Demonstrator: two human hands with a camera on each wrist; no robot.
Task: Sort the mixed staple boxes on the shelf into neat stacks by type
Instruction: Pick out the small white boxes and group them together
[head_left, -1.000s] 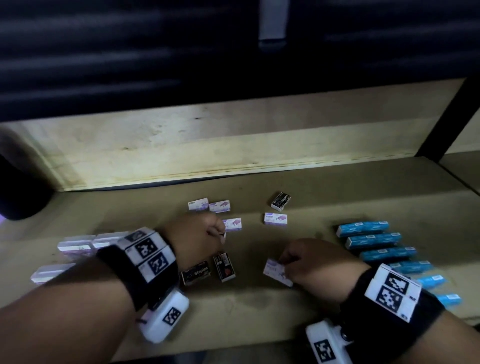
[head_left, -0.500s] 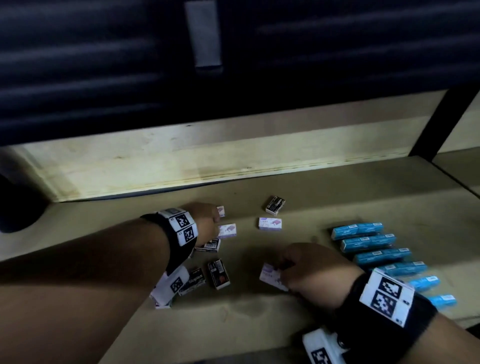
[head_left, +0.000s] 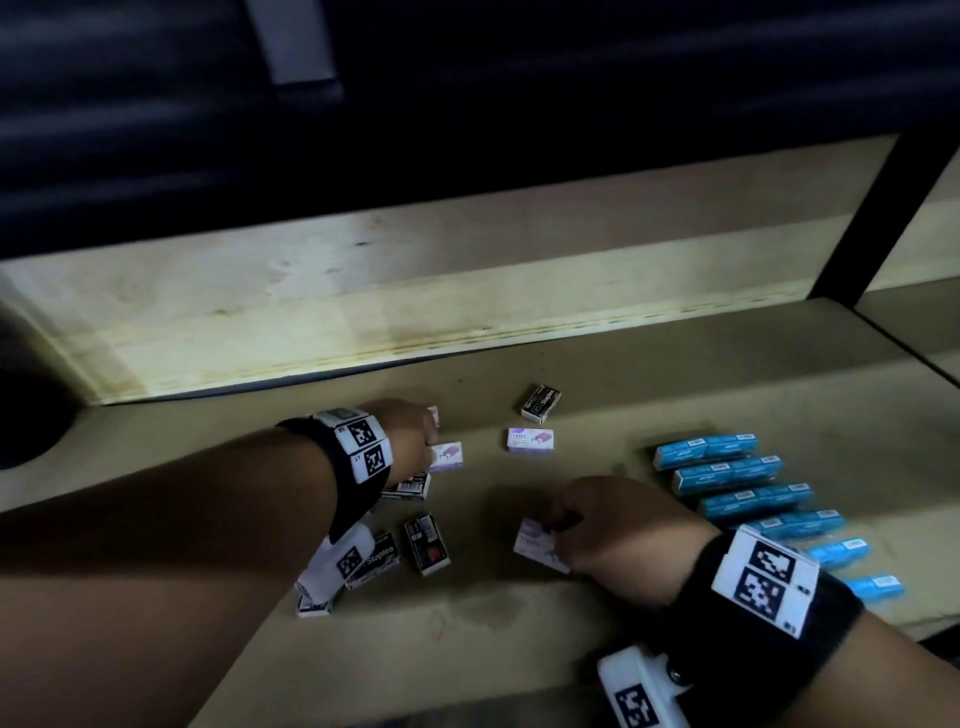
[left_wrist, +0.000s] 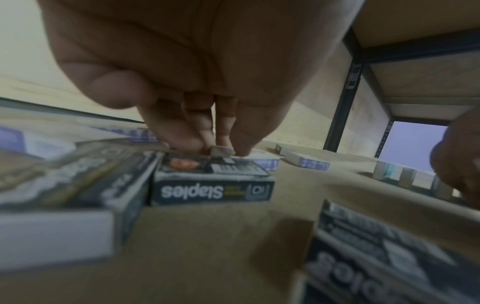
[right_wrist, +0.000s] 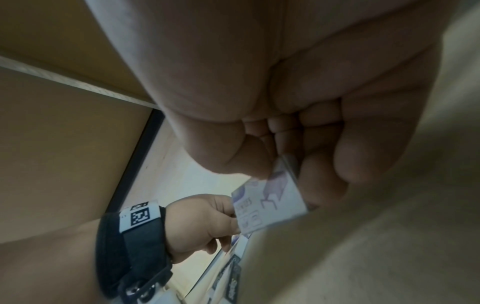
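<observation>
Head view shows your right hand (head_left: 618, 525) pinching a white-and-purple staple box (head_left: 537, 545), its far end jutting past your fingertips. Your left hand (head_left: 410, 434) has its fingers (left_wrist: 182, 131) bunched on a small white-and-purple box (left_wrist: 222, 151), just beyond a black staple box (left_wrist: 211, 183). Lift carelessly and your knuckles could knock that black box askew, or the shallow pinch may drop yours.

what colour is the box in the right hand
White with purple print. The right hand pinches the box; the right wrist view shows it best.
</observation>
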